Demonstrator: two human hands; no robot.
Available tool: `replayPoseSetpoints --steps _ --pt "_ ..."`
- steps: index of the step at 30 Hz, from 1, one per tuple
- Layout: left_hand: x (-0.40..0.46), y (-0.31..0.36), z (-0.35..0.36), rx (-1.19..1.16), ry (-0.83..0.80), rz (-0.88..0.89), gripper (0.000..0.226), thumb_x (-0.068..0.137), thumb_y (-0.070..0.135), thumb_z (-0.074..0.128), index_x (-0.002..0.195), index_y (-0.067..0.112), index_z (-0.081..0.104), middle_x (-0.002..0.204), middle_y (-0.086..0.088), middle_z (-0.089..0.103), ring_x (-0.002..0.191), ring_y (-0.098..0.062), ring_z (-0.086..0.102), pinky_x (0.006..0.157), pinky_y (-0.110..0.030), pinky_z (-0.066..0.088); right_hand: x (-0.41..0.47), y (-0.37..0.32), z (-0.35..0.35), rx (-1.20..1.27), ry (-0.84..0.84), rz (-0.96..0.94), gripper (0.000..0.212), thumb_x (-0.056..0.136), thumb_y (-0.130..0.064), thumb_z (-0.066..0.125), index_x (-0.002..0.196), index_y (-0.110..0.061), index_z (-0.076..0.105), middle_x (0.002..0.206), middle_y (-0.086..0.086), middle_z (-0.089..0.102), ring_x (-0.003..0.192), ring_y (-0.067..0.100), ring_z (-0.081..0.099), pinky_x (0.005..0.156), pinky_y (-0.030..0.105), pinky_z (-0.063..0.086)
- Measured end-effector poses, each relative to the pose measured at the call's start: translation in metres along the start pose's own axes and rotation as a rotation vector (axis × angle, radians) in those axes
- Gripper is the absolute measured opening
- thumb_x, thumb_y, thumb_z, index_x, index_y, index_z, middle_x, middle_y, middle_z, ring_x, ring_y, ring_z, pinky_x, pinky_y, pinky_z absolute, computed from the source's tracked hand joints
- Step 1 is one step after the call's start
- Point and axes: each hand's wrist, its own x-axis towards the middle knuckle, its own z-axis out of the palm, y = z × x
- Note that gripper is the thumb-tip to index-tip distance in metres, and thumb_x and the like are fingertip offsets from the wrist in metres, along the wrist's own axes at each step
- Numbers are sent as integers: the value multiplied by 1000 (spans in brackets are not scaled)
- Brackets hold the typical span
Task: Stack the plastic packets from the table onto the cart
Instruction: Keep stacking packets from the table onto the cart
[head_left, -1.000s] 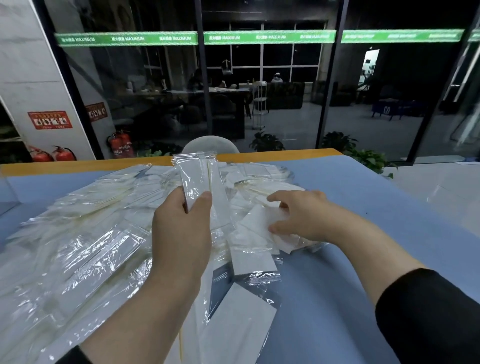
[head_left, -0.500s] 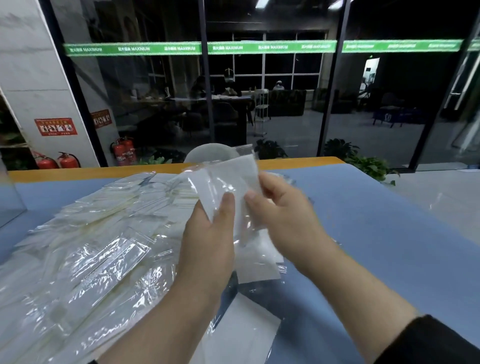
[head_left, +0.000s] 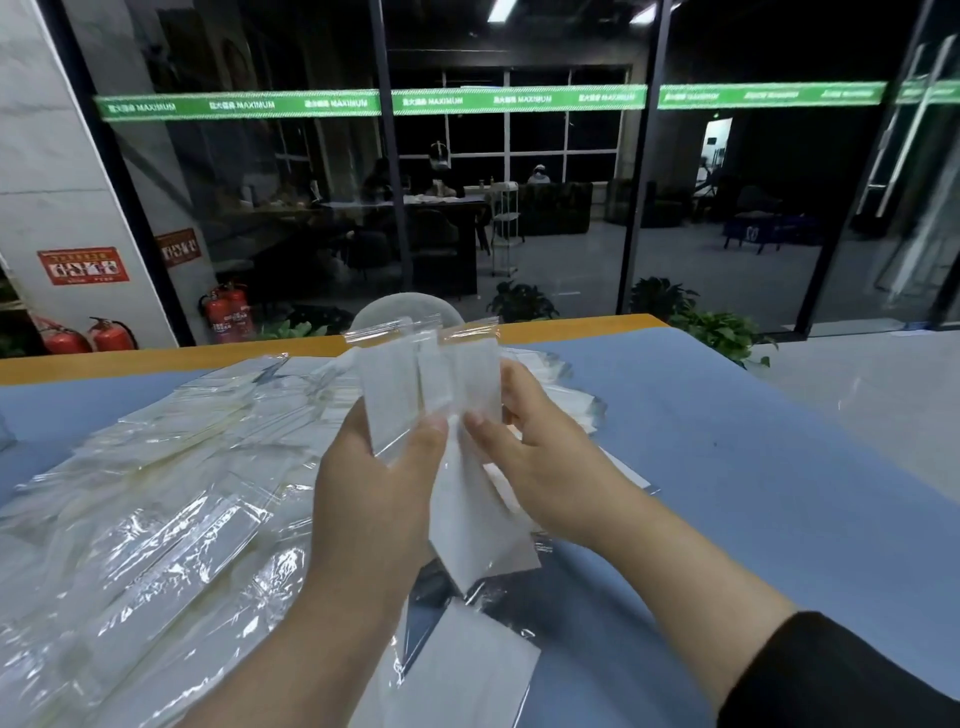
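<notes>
A small bunch of clear plastic packets (head_left: 426, 374) with white inserts stands upright above the table, held between both hands. My left hand (head_left: 374, 478) grips the bunch from the left with its thumb on the front. My right hand (head_left: 535, 457) grips it from the right, thumb on the front and fingers behind. A wide heap of similar packets (head_left: 156, 499) covers the left half of the blue table (head_left: 727, 467). No cart is in view.
A white chair back (head_left: 405, 312) rises behind the table's orange far edge (head_left: 156, 358). Glass walls, potted plants and fire extinguishers stand beyond. Loose packets (head_left: 467, 665) lie near the front. Bare blue tabletop stretches to the right.
My right hand left the pile with a packet and brought it to the bunch in my left hand. Both hands now hold the bunch together, raised higher.
</notes>
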Motion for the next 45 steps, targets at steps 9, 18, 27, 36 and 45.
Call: replayPoseSetpoints --steps 9,18,27,36,45 --pt "1 -6 1 116 -130 -56 13 92 28 73 104 33 73 93 15 78 90 -12 75 88 -49 59 1 7 -6 -181 -116 -30 31 108 -34 40 85 -18 51 71 -18 50 69 2 45 69 25 41" --pt "7 -13 -3 112 26 -79 7 94 30 71 91 24 68 76 13 74 74 -17 72 69 -37 56 -5 1 -38 -435 -495 212 35 78 -44 84 76 -23 56 64 -15 57 59 5 49 61 25 41" --pt "11 -3 -10 -123 284 -171 21 98 33 64 80 23 56 48 19 51 46 -5 46 56 -27 40 2 3 -50 -303 -124 140 16 88 -29 78 83 -16 68 63 -13 60 58 6 55 62 23 48" --pt "1 -2 -3 65 105 -26 22 98 36 64 91 15 64 75 -19 60 60 -28 55 62 -53 53 12 11 -29 -221 174 73 19 94 -37 67 82 -23 69 69 -10 61 62 4 49 63 26 41" --pt "-2 -8 1 398 -206 32 7 91 26 69 97 23 68 84 4 71 81 -13 67 75 -27 53 59 68 -56 -721 -79 389 85 83 -58 72 154 -32 33 159 -3 35 139 24 43 110 38 37"
